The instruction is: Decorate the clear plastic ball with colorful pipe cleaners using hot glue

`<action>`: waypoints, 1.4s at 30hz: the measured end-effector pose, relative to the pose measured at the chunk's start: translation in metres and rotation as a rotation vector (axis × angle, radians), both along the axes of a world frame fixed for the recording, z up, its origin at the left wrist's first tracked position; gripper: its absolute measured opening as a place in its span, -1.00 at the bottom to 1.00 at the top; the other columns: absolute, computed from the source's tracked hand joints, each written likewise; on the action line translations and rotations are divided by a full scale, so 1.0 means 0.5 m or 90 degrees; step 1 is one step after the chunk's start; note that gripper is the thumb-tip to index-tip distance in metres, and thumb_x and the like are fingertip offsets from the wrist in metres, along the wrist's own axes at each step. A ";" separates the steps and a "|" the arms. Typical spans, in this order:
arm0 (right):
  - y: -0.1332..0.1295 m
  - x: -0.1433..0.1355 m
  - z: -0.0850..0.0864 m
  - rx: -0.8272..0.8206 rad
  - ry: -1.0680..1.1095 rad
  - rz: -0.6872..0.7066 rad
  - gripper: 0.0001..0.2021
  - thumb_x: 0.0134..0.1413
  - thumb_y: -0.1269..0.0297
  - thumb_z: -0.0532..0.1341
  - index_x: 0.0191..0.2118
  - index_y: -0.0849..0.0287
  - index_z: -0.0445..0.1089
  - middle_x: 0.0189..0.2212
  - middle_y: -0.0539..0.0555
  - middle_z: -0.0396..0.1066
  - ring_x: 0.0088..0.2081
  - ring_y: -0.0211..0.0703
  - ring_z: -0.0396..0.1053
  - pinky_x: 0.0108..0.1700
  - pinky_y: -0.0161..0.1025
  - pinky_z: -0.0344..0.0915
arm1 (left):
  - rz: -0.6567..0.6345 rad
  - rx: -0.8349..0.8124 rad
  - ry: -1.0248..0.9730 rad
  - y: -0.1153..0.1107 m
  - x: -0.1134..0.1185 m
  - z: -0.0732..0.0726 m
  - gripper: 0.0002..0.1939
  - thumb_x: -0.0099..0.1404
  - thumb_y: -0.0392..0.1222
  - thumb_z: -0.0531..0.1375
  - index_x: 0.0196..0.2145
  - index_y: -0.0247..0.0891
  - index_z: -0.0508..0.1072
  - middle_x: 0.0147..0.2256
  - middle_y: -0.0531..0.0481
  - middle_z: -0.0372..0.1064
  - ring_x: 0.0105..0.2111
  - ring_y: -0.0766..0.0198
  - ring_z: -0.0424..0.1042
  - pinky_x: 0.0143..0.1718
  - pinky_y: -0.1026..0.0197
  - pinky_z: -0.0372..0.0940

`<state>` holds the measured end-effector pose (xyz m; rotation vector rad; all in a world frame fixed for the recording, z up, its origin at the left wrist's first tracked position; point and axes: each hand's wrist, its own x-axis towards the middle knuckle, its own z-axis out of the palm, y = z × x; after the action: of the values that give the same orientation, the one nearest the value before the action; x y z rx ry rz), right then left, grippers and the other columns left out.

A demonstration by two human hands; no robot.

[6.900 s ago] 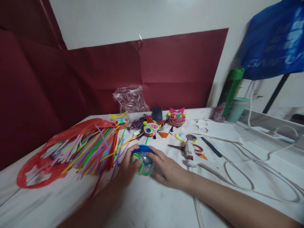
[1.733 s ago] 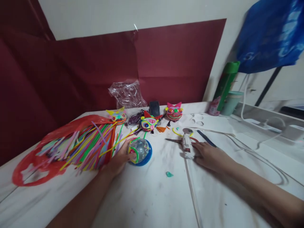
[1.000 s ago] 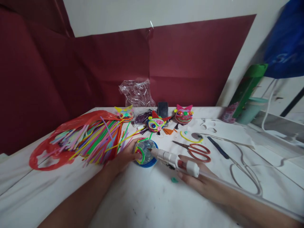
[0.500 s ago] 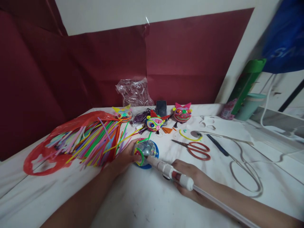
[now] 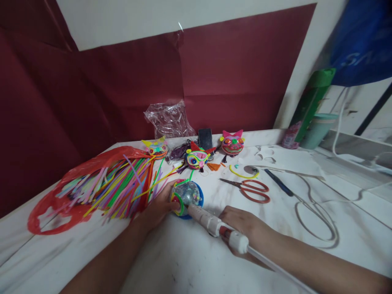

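My left hand [image 5: 161, 207] grips the near left side of a clear plastic ball [image 5: 187, 192] trimmed with green, yellow and pink pipe cleaners. A blue base or rim [image 5: 200, 196] shows around its right side. My right hand [image 5: 240, 219] is closed around a white hot glue gun [image 5: 206, 219], its nozzle up against the front of the ball. From the gun's rear end runs a long translucent glue stick [image 5: 272, 263]. The right fingers are partly hidden behind the gun.
Red-handled scissors [image 5: 254, 191] and a dark-handled tool [image 5: 278, 182] with a cord lie to the right. Many pipe cleaners [image 5: 119, 183] spill from a red bag [image 5: 43, 220] at left. Behind stand decorated lion-like heads [image 5: 197, 158], a phone [image 5: 205, 139] and clear plastic wrap [image 5: 171, 120].
The view has shifted slightly, so most things sit a little further left. Both hands keep their hold, and the nozzle stays close to the same spot on the ball.
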<state>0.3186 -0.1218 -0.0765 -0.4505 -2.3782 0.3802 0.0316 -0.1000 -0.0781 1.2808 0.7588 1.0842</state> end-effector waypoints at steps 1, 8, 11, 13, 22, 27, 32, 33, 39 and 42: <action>0.000 0.001 0.000 0.004 0.001 0.000 -0.89 0.15 0.32 0.19 -0.35 0.16 0.24 -0.46 0.05 0.32 -0.43 -0.21 0.27 -0.39 -0.29 0.20 | -0.001 -0.001 0.002 -0.001 0.000 0.001 -0.15 -0.01 -0.19 0.38 0.21 -0.14 0.16 0.14 -0.14 0.26 0.11 -0.11 0.25 0.06 0.00 0.21; -0.001 0.002 0.003 0.011 -0.005 0.011 -0.88 0.16 0.32 0.17 -0.38 0.15 0.21 -0.47 0.04 0.31 -0.42 -0.22 0.27 -0.37 -0.29 0.20 | 0.026 0.001 0.036 -0.001 -0.001 0.004 -0.17 0.00 -0.21 0.36 0.21 -0.16 0.17 0.12 -0.15 0.29 0.13 -0.08 0.23 0.12 0.00 0.16; -0.002 0.001 0.008 0.006 0.002 0.001 -0.90 0.15 0.32 0.17 -0.36 0.15 0.22 -0.47 0.05 0.32 -0.42 -0.20 0.28 -0.38 -0.28 0.19 | 0.041 0.016 0.053 -0.001 -0.003 0.001 -0.20 0.01 -0.21 0.36 0.20 -0.15 0.19 0.13 -0.13 0.28 0.15 -0.07 0.21 0.15 0.00 0.12; -0.004 0.001 0.013 0.000 -0.001 -0.003 -0.91 0.15 0.33 0.17 -0.35 0.15 0.23 -0.46 0.06 0.33 -0.42 -0.19 0.29 -0.39 -0.28 0.20 | 0.043 0.028 0.069 -0.002 -0.003 0.002 -0.21 0.01 -0.20 0.36 0.19 -0.14 0.20 0.13 -0.12 0.28 0.15 -0.07 0.21 0.16 -0.01 0.11; -0.003 0.005 0.013 -0.006 -0.032 0.035 -0.90 0.09 0.45 0.12 -0.35 0.13 0.18 -0.43 0.05 0.33 -0.38 -0.18 0.29 -0.33 -0.27 0.19 | 0.030 0.017 0.044 -0.005 0.001 0.005 -0.18 -0.01 -0.25 0.34 0.21 -0.13 0.18 0.15 -0.12 0.26 0.14 -0.06 0.23 0.11 0.00 0.17; -0.008 0.006 0.020 -0.005 -0.035 0.014 -0.93 0.13 0.42 0.11 -0.36 0.15 0.19 -0.45 0.06 0.32 -0.40 -0.19 0.27 -0.35 -0.27 0.19 | 0.026 0.024 0.044 -0.003 0.001 0.002 -0.19 0.01 -0.26 0.33 0.21 -0.15 0.17 0.14 -0.13 0.27 0.15 -0.06 0.21 0.11 0.01 0.17; -0.012 0.006 0.024 -0.017 -0.036 -0.004 -0.94 0.17 0.41 0.10 -0.35 0.17 0.23 -0.42 0.08 0.35 -0.38 -0.18 0.28 -0.33 -0.25 0.20 | 0.014 0.014 0.049 -0.004 -0.001 0.002 -0.14 0.00 -0.23 0.36 0.23 -0.17 0.14 0.11 -0.16 0.30 0.12 -0.07 0.25 0.09 0.03 0.20; -0.011 0.006 0.024 -0.019 -0.033 -0.004 -0.94 0.17 0.41 0.11 -0.34 0.17 0.23 -0.41 0.09 0.35 -0.38 -0.18 0.28 -0.33 -0.25 0.20 | 0.014 0.011 0.050 -0.004 -0.001 0.002 -0.14 -0.01 -0.22 0.37 0.23 -0.17 0.15 0.11 -0.16 0.31 0.11 -0.07 0.26 0.08 0.03 0.20; -0.005 0.008 0.024 -0.009 -0.030 0.036 -0.93 0.16 0.43 0.09 -0.35 0.15 0.19 -0.43 0.07 0.33 -0.39 -0.20 0.28 -0.31 -0.25 0.22 | 0.019 0.013 0.047 -0.007 0.002 0.005 -0.15 -0.01 -0.15 0.39 0.21 -0.15 0.16 0.10 -0.16 0.32 0.09 -0.07 0.29 0.11 0.00 0.18; -0.004 0.009 0.024 -0.004 -0.036 0.039 -0.91 0.17 0.43 0.08 -0.36 0.14 0.18 -0.45 0.06 0.33 -0.39 -0.19 0.29 -0.31 -0.25 0.22 | 0.017 0.014 0.047 -0.007 0.002 0.006 -0.16 0.01 -0.16 0.38 0.21 -0.14 0.16 0.10 -0.16 0.31 0.09 -0.07 0.29 0.09 -0.02 0.19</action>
<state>0.3232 -0.1240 -0.0645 -0.3962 -2.4515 0.4078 0.0328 -0.1034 -0.0751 1.3387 0.8237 1.0730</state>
